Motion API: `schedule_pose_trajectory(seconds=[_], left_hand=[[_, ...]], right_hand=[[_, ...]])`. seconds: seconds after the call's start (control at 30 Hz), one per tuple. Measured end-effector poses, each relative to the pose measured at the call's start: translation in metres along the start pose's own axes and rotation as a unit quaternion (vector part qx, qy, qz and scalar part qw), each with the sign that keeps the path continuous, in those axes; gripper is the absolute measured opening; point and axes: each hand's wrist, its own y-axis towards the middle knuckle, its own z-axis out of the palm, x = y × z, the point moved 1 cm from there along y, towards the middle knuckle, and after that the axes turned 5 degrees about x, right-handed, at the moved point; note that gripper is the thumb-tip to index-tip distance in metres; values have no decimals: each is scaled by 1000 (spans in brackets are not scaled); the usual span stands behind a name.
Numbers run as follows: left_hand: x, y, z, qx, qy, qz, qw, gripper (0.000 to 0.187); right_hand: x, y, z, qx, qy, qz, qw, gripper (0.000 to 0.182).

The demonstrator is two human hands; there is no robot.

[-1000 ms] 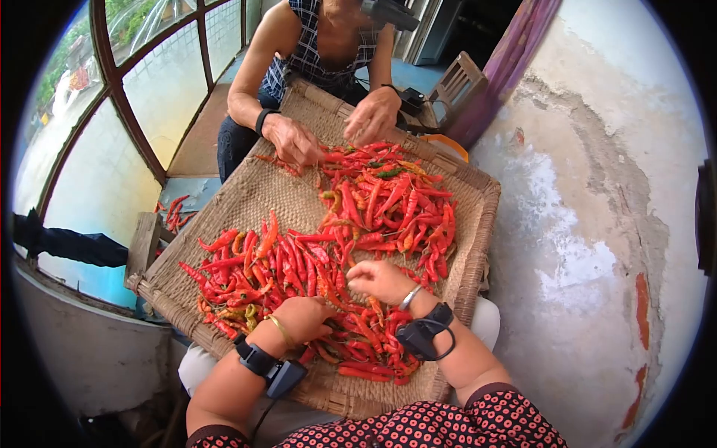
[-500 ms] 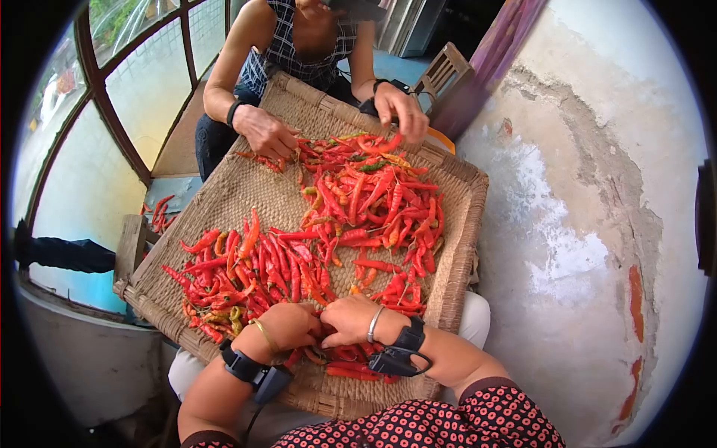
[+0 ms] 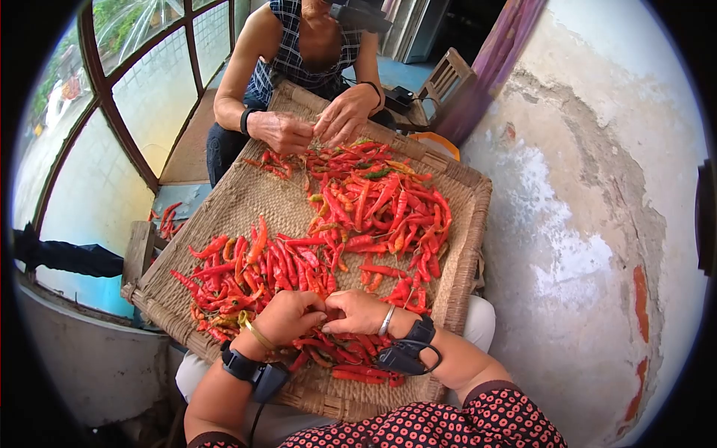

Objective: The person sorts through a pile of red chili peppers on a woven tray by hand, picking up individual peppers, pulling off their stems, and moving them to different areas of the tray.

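Observation:
My left hand (image 3: 290, 315) and my right hand (image 3: 358, 312) meet over the near part of the woven tray (image 3: 224, 196). Both have their fingers closed and bent inward, the fingertips almost touching. A bit of a red chili pepper shows between them; the rest of it is hidden by the fingers. Under and around my hands lies a pile of red chili peppers (image 3: 246, 272), a few of them orange or yellowish. A larger heap of chili peppers (image 3: 381, 198) covers the tray's middle and far right.
Across the tray sits another person, whose two hands (image 3: 310, 131) meet over its far edge. A rough plaster wall (image 3: 556, 246) stands on the right, framed windows (image 3: 142, 89) on the left. A few peppers (image 3: 170, 220) lie beyond the tray's left rim. A wooden chair (image 3: 447, 82) is behind.
The other person's right-side hand has moved left to join their other hand. My hands stay together over the near pile, slightly higher in view. The whole view has shifted a little.

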Motion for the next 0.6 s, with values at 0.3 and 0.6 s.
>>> schedule_pose_trajectory(seconds=[0.3,0.6], left_hand=[[-7,-4,6,-48,-286,-107,951,11],[6,1,3,-80,97,-64,990,19]], right_hand=[[-1,-5,-4,-63,122,34,990,29],[-17,-16,-57,-249,487,-14,837,37]])
